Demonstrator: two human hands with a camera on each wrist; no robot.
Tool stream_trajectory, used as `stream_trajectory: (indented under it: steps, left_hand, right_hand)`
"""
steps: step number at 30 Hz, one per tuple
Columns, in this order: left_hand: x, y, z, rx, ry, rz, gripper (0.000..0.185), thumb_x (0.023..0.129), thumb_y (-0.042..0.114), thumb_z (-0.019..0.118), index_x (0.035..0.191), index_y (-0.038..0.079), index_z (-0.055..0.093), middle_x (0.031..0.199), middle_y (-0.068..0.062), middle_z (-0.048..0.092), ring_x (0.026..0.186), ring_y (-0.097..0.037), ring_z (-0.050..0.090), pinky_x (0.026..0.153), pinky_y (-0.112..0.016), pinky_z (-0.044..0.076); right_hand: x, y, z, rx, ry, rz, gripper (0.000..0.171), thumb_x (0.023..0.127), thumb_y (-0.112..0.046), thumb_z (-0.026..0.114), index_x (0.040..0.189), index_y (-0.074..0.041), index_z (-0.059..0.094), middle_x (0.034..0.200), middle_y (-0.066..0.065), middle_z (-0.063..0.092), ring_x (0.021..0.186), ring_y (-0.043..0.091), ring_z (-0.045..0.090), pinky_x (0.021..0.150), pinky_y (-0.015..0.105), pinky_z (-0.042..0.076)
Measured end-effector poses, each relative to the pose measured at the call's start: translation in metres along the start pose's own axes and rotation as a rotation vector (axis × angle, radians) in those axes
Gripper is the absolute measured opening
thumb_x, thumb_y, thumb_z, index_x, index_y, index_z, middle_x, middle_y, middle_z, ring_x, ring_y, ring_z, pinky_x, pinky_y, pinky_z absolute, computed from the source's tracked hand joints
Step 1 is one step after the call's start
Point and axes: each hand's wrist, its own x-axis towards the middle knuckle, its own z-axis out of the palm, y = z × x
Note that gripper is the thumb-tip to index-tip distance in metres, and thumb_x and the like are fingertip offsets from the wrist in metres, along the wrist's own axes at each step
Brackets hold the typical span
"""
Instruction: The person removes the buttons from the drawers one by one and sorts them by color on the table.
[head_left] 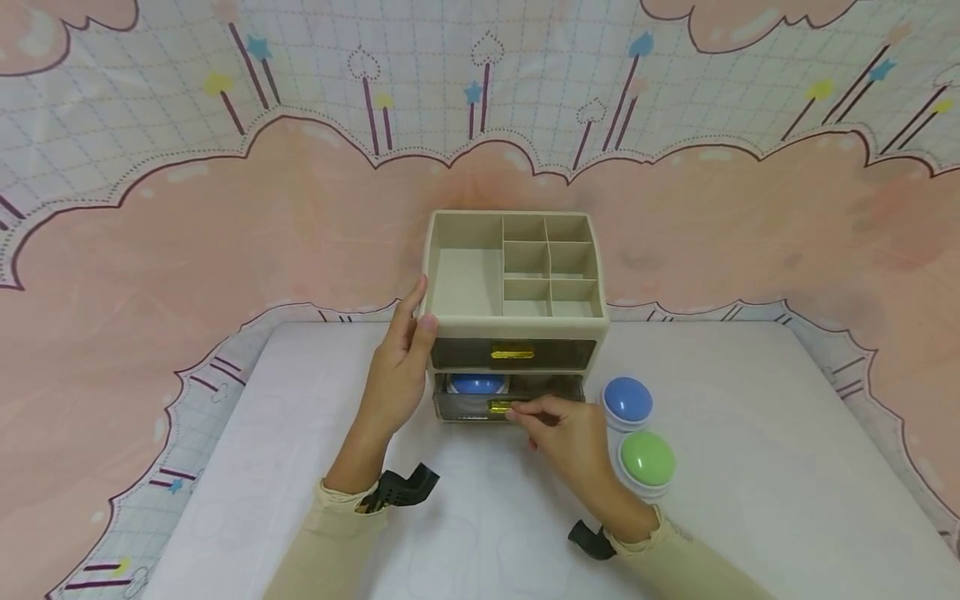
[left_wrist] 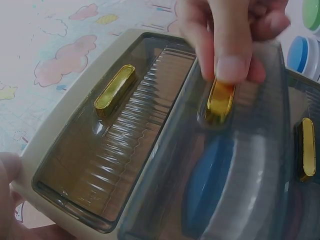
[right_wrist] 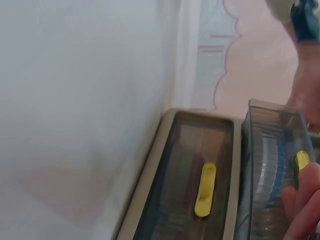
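A cream desktop organizer (head_left: 465,283) with smoky clear drawers stands on the white table. Its middle drawer (left_wrist: 165,165) is partly pulled out, and a blue dome-topped round piece (head_left: 477,383) with a white base lies inside, toward the left. My right hand (head_left: 573,437) pinches the gold handle (left_wrist: 220,102) of that drawer between thumb and fingers. Against the organizer's left side rests my left hand (head_left: 397,371), fingers extended along the wall and thumb at the front corner. The top drawer (head_left: 465,354) and the bottom drawer (right_wrist: 190,180) are closed.
Right of the organizer, beside my right hand, stand another blue dome-topped piece (head_left: 628,400) and a green one (head_left: 648,458), both on white bases. Divided compartments (head_left: 527,260) form the organizer's top. A patterned pink cloth (head_left: 300,225) hangs behind the table (head_left: 247,467).
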Motion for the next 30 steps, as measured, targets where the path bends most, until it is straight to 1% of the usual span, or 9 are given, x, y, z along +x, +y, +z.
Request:
stream_trajectory:
  steps: [4, 7, 11, 15, 19, 23, 26, 28, 30]
  left_hand:
    - [0.000, 0.000, 0.000, -0.007, 0.002, 0.000, 0.052, 0.110, 0.043, 0.043, 0.159, 0.048, 0.026, 0.148, -0.015, 0.056, 0.135, -0.031, 0.054, 0.111, -0.058, 0.041]
    - [0.000, 0.000, 0.000, -0.006, 0.002, 0.002, 0.052, 0.110, 0.043, 0.043, 0.159, 0.048, 0.026, 0.149, -0.014, 0.055, 0.136, -0.031, 0.053, 0.112, -0.058, 0.041]
    - [0.000, -0.001, 0.001, -0.006, 0.004, 0.008, 0.053, 0.110, 0.043, 0.044, 0.159, 0.047, 0.026, 0.148, -0.015, 0.055, 0.136, -0.031, 0.054, 0.111, -0.058, 0.041]
    - [0.001, -0.002, 0.001, -0.009, 0.002, 0.014, 0.053, 0.110, 0.042, 0.043, 0.159, 0.047, 0.026, 0.147, -0.015, 0.056, 0.135, -0.032, 0.055, 0.111, -0.058, 0.042]
    - [0.001, -0.002, 0.001, -0.009, 0.001, 0.017, 0.053, 0.110, 0.042, 0.043, 0.159, 0.047, 0.025, 0.147, -0.016, 0.055, 0.134, -0.032, 0.055, 0.111, -0.059, 0.042]
    - [0.000, -0.001, 0.001, -0.011, 0.001, 0.017, 0.053, 0.110, 0.041, 0.043, 0.160, 0.046, 0.025, 0.148, -0.016, 0.055, 0.135, -0.032, 0.054, 0.111, -0.059, 0.042]
    - [0.000, -0.001, 0.001, -0.010, 0.000, 0.014, 0.053, 0.110, 0.042, 0.043, 0.160, 0.046, 0.025, 0.149, -0.016, 0.054, 0.136, -0.033, 0.054, 0.111, -0.059, 0.042]
    - [0.000, -0.001, 0.001, -0.010, 0.000, 0.012, 0.053, 0.110, 0.042, 0.043, 0.160, 0.047, 0.025, 0.149, -0.016, 0.054, 0.136, -0.033, 0.054, 0.111, -0.059, 0.042]
    - [0.000, -0.001, 0.001, -0.010, -0.001, 0.011, 0.053, 0.110, 0.042, 0.043, 0.160, 0.047, 0.025, 0.149, -0.016, 0.054, 0.136, -0.033, 0.054, 0.110, -0.060, 0.042]
  right_hand:
    - [-0.012, -0.004, -0.005, 0.023, -0.006, -0.031, 0.008, 0.078, -0.007, 0.089, 0.084, -0.011, 0.084, 0.071, 0.001, 0.077, 0.043, -0.003, 0.056, 0.042, 0.017, 0.044]
    - [-0.021, -0.006, -0.008, 0.029, -0.008, -0.048, 0.010, 0.077, -0.006, 0.089, 0.083, -0.011, 0.084, 0.072, 0.000, 0.077, 0.043, -0.005, 0.055, 0.041, 0.016, 0.043]
    - [-0.032, -0.009, -0.011, 0.028, -0.011, -0.047, 0.011, 0.076, -0.008, 0.090, 0.083, -0.013, 0.084, 0.071, -0.003, 0.077, 0.043, -0.006, 0.055, 0.041, 0.015, 0.042]
    - [-0.041, -0.012, -0.011, 0.039, -0.009, -0.041, 0.011, 0.075, -0.008, 0.090, 0.083, -0.013, 0.084, 0.072, -0.003, 0.077, 0.043, -0.006, 0.055, 0.040, 0.015, 0.041]
    - [-0.047, -0.016, -0.011, 0.040, -0.010, -0.023, 0.012, 0.075, -0.009, 0.090, 0.084, -0.014, 0.084, 0.074, -0.003, 0.078, 0.043, -0.007, 0.055, 0.039, 0.014, 0.040]
    - [-0.049, -0.016, -0.012, 0.037, -0.014, -0.038, 0.012, 0.075, -0.009, 0.090, 0.084, -0.015, 0.084, 0.076, -0.003, 0.078, 0.043, -0.006, 0.055, 0.039, 0.014, 0.040]
    - [-0.048, -0.015, -0.014, 0.040, -0.038, -0.061, 0.013, 0.076, -0.007, 0.090, 0.085, -0.014, 0.084, 0.077, -0.002, 0.078, 0.043, -0.005, 0.056, 0.040, 0.014, 0.042]
    - [-0.047, -0.016, -0.017, 0.037, -0.078, -0.049, 0.014, 0.076, -0.007, 0.089, 0.086, -0.015, 0.084, 0.076, -0.004, 0.078, 0.044, -0.005, 0.057, 0.042, 0.015, 0.044]
    - [-0.045, -0.019, -0.021, 0.023, -0.124, -0.026, 0.013, 0.077, -0.011, 0.089, 0.087, -0.017, 0.084, 0.074, -0.007, 0.077, 0.044, -0.005, 0.057, 0.043, 0.016, 0.046]
